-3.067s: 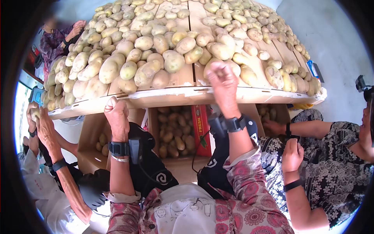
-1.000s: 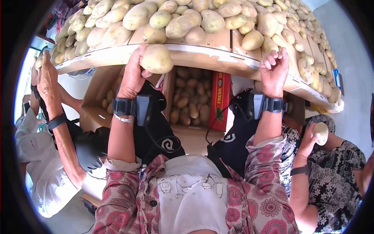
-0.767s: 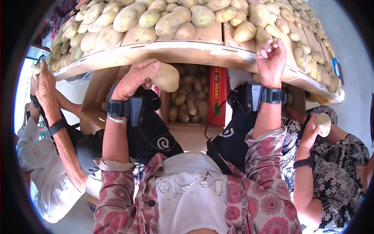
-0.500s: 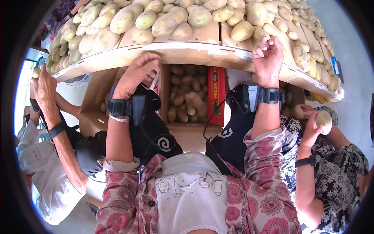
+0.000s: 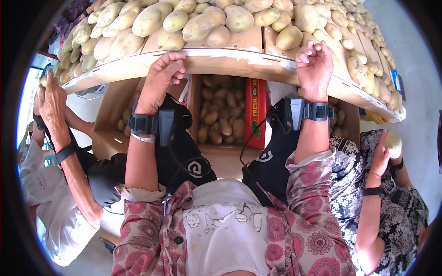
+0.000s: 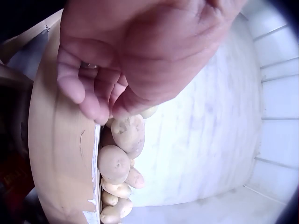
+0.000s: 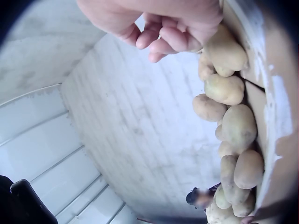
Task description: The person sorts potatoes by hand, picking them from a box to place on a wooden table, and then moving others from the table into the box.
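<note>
In the head view my left hand (image 5: 161, 80) hovers at the front edge of the potato-covered table (image 5: 212, 62), its fingers loosely bent and empty. My right hand (image 5: 315, 71), palm up and also empty, is over the same edge farther right, fingers relaxed and bent. Potatoes (image 5: 239, 19) lie heaped just beyond the edge. Under the table, between my knees, an open box holds more potatoes (image 5: 225, 126). The left wrist view has my left hand (image 6: 149, 51) above the table rim with bare fingertips; the right wrist view has my right hand (image 7: 168, 23) beside potatoes (image 7: 239, 126).
A red box panel (image 5: 254, 112) borders the potato box. Other cardboard boxes (image 5: 113, 135) stand under the table on both sides. At left, a person's arm (image 5: 69, 170) reaches up; at right, another person holds a potato (image 5: 392, 144). A cable (image 5: 246, 149) hangs near my right knee.
About a second ago my left hand held a large potato; it let go over the box below, then rose to the table edge. My right hand barely moved. The right-hand person's potato shifted right.
</note>
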### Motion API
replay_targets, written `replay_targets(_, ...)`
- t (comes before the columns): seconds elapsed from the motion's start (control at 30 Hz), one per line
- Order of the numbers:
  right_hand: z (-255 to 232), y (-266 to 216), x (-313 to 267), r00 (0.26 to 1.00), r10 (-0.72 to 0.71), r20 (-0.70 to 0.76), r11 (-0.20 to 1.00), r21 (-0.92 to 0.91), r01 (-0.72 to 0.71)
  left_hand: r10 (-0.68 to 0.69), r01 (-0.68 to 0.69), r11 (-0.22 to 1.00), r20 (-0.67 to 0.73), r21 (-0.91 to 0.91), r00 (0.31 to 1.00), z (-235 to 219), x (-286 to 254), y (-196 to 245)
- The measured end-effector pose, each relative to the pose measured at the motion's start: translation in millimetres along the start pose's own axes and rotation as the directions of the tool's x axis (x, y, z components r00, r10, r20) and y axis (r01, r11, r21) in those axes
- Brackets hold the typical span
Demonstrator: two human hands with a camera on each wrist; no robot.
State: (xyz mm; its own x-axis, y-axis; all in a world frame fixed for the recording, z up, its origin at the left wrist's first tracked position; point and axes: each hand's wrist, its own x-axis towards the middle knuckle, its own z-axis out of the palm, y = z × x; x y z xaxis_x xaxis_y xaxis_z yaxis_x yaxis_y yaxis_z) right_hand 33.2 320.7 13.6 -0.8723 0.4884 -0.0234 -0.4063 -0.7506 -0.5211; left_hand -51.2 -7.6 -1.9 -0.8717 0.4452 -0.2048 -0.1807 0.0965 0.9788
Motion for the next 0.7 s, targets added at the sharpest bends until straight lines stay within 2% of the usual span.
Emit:
replay_targets(0.07,3,3,4,1.000,-0.008,0.006,1.000,-0.001,0.008,0.065,-0.078,0.992,-0.132,-0.098,0.989,-1,3,-1)
replay_targets(0.1,4,6,4,1.000,0.000,-0.002,1.000,-0.012,0.000,0.073,-0.086,0.991,-0.131,-0.098,0.989,-2,4,-1)
replay_targets(0.17,3,9,2,1.000,0.004,-0.010,1.000,-0.025,-0.004,0.091,-0.132,0.965,-0.181,-0.225,0.979,-2,2,-1)
replay_targets(0.23,4,11,1,1.000,0.011,-0.027,0.999,-0.044,-0.013,0.107,-0.146,0.958,-0.166,-0.247,0.980,-3,0,4)
replay_targets(0.3,6,13,-2,1.000,-0.001,0.001,0.998,-0.058,0.001,0.101,-0.232,0.908,-0.356,-0.349,0.929,3,-2,6)
replay_targets(0.33,6,14,-4,0.999,-0.008,-0.032,0.997,-0.081,0.005,0.126,-0.263,0.911,-0.392,-0.318,0.911,-1,-1,2)
replay_targets(0.37,7,14,-3,0.998,-0.020,-0.057,0.994,-0.107,0.014,0.181,-0.304,0.911,-0.392,-0.278,0.902,-5,1,1)
replay_targets(0.43,7,15,-2,1.000,-0.016,-0.021,0.996,-0.092,0.014,0.187,-0.301,0.913,-0.375,-0.274,0.908,-9,2,1)
replay_targets(0.5,4,19,-2,1.000,-0.008,0.030,0.999,-0.049,0.010,0.184,-0.324,0.901,-0.423,-0.288,0.887,-8,0,3)
replay_targets(0.63,8,29,-1,1.000,-0.013,0.018,0.996,-0.088,0.014,0.192,-0.372,0.859,-0.453,-0.351,0.870,-5,1,4)
replay_targets(0.7,15,34,-6,0.997,-0.080,-0.023,0.970,-0.232,0.072,0.162,-0.356,0.857,-0.459,-0.373,0.873,-6,-1,6)
